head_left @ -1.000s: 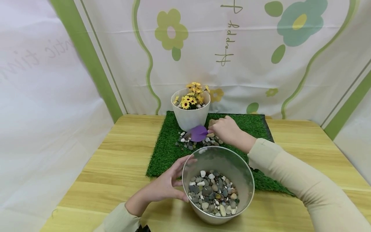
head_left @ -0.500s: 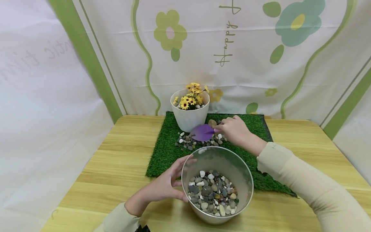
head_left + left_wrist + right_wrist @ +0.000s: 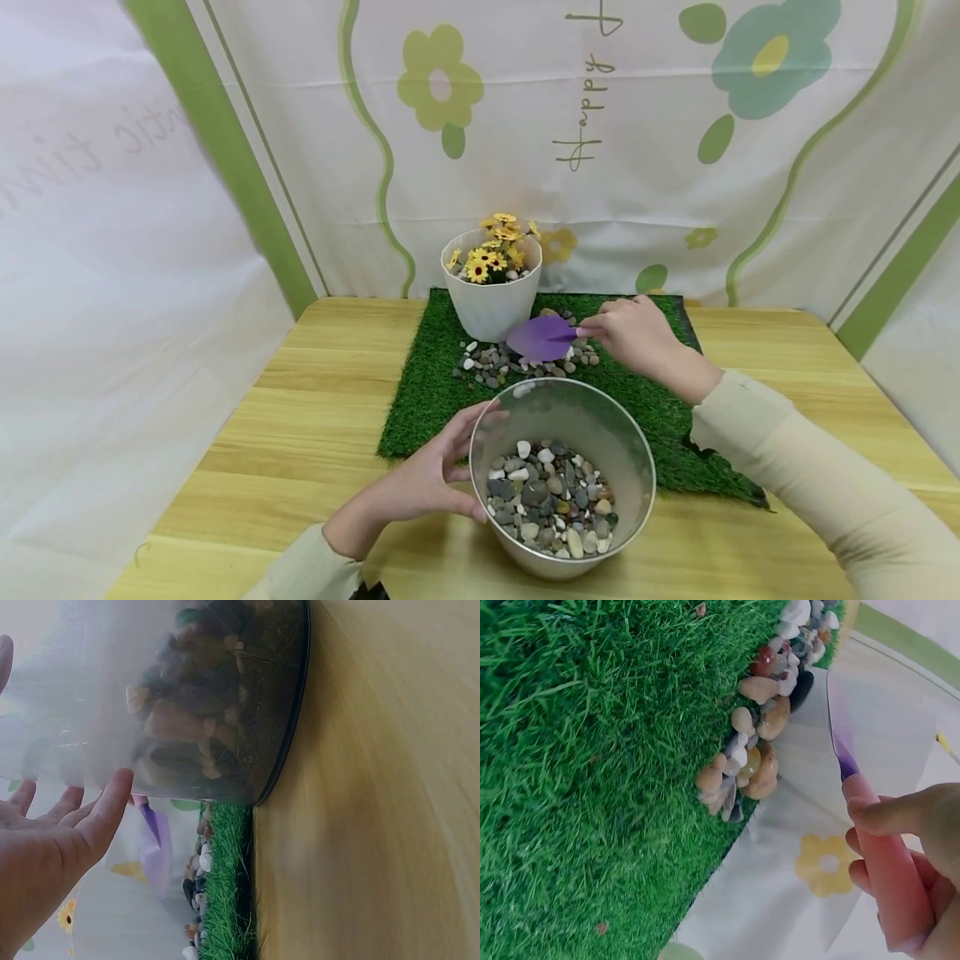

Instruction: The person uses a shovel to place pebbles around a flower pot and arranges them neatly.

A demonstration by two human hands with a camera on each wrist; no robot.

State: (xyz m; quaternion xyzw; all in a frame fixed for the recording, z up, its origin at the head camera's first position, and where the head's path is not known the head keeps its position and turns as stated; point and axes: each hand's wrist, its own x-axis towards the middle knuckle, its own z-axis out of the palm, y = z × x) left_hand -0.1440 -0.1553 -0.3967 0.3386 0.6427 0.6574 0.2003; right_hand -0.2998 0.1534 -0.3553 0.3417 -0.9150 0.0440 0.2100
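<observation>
My right hand (image 3: pixel 633 333) grips the pink handle of a hand trowel (image 3: pixel 542 337), its purple blade tilted over a heap of pebbles (image 3: pixel 491 362). In the right wrist view, the fingers and thumb wrap the trowel's handle (image 3: pixel 885 877), with the blade beside the white flowerpot. My left hand (image 3: pixel 431 479) holds the near left side of a see-through bucket (image 3: pixel 641 467), fingers and thumb spread round its wall. Pebbles (image 3: pixel 555 500) cover the bucket's bottom. Fingertips of that hand touch the bucket (image 3: pixel 90 690) in the left wrist view.
A white flowerpot (image 3: pixel 491 310) with yellow flowers (image 3: pixel 487 258) and pebbles stands at the back of a green grass mat (image 3: pixel 420 400). The mat lies on a wooden table (image 3: pixel 300 417), under the bucket's far side in the head view. A printed curtain (image 3: pixel 525 108) hangs behind.
My right hand and the trowel have moved to the right across the pebble heap, showing more pebbles at its left. The left hand and bucket have stayed in place.
</observation>
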